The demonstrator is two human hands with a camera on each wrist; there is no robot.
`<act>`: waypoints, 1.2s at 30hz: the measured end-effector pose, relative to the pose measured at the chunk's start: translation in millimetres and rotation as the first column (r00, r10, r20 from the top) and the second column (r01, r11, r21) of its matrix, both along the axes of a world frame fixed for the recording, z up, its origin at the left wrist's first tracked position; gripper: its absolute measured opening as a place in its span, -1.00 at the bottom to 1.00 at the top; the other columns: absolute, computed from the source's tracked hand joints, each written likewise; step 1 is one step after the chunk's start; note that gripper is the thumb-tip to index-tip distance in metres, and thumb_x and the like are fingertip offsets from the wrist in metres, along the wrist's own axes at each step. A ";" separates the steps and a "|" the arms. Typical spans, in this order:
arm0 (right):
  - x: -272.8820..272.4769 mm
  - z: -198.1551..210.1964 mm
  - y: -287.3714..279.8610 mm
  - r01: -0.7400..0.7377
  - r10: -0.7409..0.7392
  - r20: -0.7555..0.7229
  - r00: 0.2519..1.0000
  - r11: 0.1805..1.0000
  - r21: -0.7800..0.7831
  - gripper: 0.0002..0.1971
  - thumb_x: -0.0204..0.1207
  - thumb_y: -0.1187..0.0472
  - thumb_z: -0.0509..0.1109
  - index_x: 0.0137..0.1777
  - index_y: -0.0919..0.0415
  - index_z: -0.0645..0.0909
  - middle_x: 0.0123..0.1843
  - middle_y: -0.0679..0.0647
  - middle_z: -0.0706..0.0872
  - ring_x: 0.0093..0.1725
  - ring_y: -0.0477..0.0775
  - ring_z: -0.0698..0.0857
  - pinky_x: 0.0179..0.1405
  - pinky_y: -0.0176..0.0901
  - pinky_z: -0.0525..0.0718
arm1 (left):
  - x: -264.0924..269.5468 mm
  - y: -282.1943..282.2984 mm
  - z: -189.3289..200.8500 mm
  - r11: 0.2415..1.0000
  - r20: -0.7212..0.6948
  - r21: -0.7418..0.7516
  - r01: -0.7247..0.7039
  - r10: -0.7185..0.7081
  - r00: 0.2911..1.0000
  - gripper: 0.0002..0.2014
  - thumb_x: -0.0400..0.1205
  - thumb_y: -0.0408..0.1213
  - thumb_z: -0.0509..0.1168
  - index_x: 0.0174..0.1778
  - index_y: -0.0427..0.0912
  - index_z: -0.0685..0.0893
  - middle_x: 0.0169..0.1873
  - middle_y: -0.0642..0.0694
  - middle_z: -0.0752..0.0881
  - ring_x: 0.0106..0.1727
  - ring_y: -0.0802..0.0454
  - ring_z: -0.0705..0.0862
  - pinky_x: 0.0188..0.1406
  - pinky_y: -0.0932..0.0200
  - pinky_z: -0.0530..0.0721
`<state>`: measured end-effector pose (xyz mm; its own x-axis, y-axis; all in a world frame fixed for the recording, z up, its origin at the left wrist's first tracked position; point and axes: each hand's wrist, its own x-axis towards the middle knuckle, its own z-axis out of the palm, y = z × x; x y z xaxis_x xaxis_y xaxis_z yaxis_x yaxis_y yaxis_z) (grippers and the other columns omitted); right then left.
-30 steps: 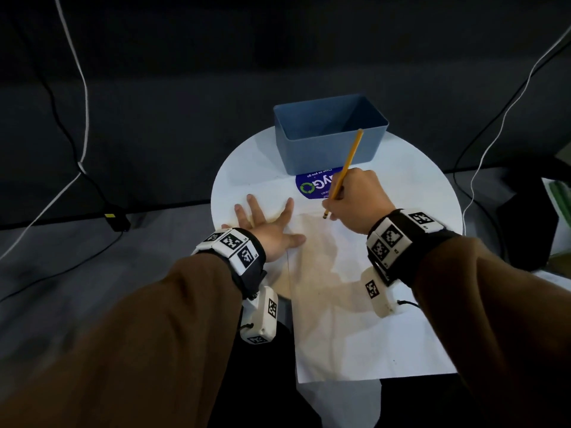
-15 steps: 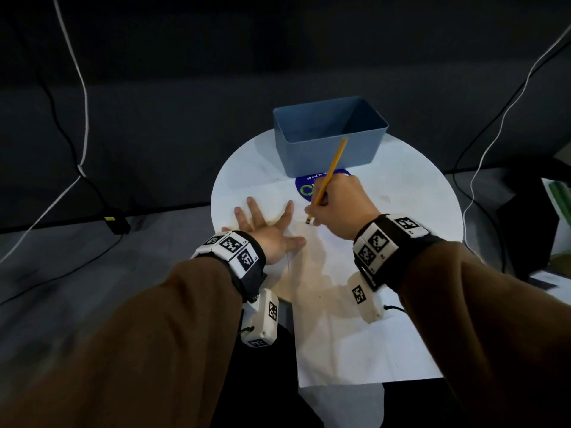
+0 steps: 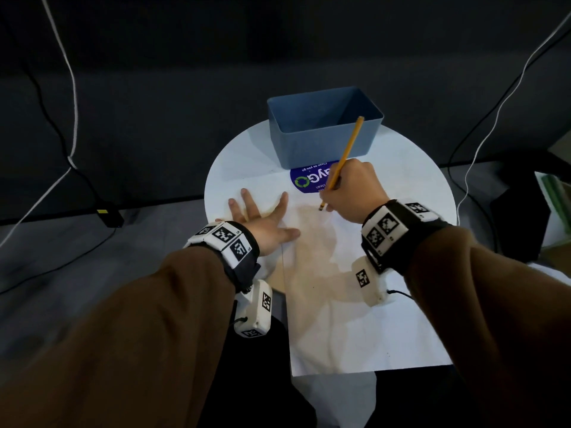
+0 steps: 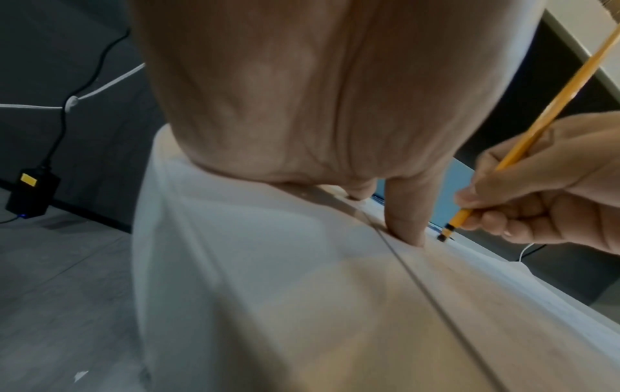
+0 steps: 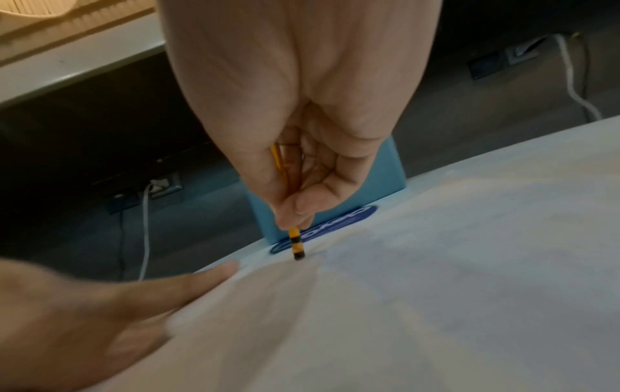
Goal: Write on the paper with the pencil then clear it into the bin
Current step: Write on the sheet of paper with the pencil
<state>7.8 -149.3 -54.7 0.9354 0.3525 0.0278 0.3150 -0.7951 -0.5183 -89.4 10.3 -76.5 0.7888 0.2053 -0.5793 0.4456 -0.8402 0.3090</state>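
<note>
Evidently my left hand (image 3: 262, 222) lies flat with fingers (image 3: 249, 201) spread wide on the paper's near-left part, pinning the sheet so it won't slide under the stroke. My right hand (image 3: 352, 193) has its fingers curled around the pencil (image 3: 344, 159), its lower end down at the paper (image 3: 355, 319) near the far edge, the shaft leaning away toward the blue bin (image 3: 324, 131). That sheet is white, creased, and hangs off the near edge of the round bench (image 3: 417, 168). Oddly, the end touching the paper looks black-banded, perhaps the blunt end.
</note>
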 end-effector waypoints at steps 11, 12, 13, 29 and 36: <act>-1.1 -1.9 -0.5 -0.017 0.017 0.023 1.000 1.000 -0.015 -0.87 0.49 0.26 0.51 -0.27 0.21 0.66 -0.24 0.11 0.80 -0.16 0.04 0.75 -0.36 -0.31 0.56 | -1.5 -1.1 0.6 1.000 -0.002 0.011 0.008 -0.008 1.000 -0.19 0.66 0.38 0.09 0.64 0.47 -0.33 0.61 -0.28 -0.58 0.62 -0.44 -0.53 0.51 -0.64 -0.30; 1.2 -2.4 -5.2 0.009 -0.008 0.023 1.000 1.000 -0.027 -0.88 0.49 0.27 0.49 -0.26 0.21 0.65 -0.21 0.12 0.80 -0.17 0.03 0.74 -0.39 -0.34 0.52 | -1.3 -1.4 0.6 1.000 -0.003 0.017 0.014 -0.014 1.000 -0.19 0.65 0.38 0.09 0.64 0.48 -0.33 0.61 -0.27 -0.59 0.62 -0.43 -0.52 0.51 -0.64 -0.29; 4.2 -1.7 -11.9 0.038 -0.037 0.019 0.999 0.998 -0.040 -0.88 0.49 0.27 0.48 -0.25 0.19 0.64 -0.18 0.13 0.80 -0.15 0.02 0.73 -0.40 -0.35 0.47 | -1.4 -1.1 0.8 1.000 -0.004 0.022 0.016 -0.016 1.000 -0.20 0.65 0.38 0.09 0.64 0.49 -0.33 0.61 -0.26 -0.59 0.63 -0.42 -0.52 0.50 -0.65 -0.29; 12.1 5.2 -32.6 0.076 -0.073 0.045 0.996 0.993 -0.090 -0.85 0.55 0.18 0.55 -0.05 0.22 0.65 -0.09 0.12 0.79 -0.01 0.01 0.67 -0.39 -0.38 0.43 | -0.6 2.2 -3.7 1.000 -0.001 -0.008 -0.002 0.002 1.000 -0.20 0.65 0.39 0.11 0.62 0.51 -0.33 0.59 -0.26 -0.61 0.61 -0.42 -0.55 0.50 -0.64 -0.30; 10.4 2.7 -25.8 0.048 -0.046 0.023 0.999 0.996 -0.081 -0.86 0.54 0.21 0.53 -0.14 0.24 0.64 -0.13 0.16 0.78 -0.06 0.08 0.76 -0.27 -0.22 0.67 | 3.6 -0.5 -4.4 1.000 0.007 -0.021 -0.012 0.012 1.000 -0.18 0.66 0.37 0.12 0.64 0.48 -0.33 0.58 -0.30 -0.62 0.58 -0.48 -0.57 0.54 -0.57 -0.34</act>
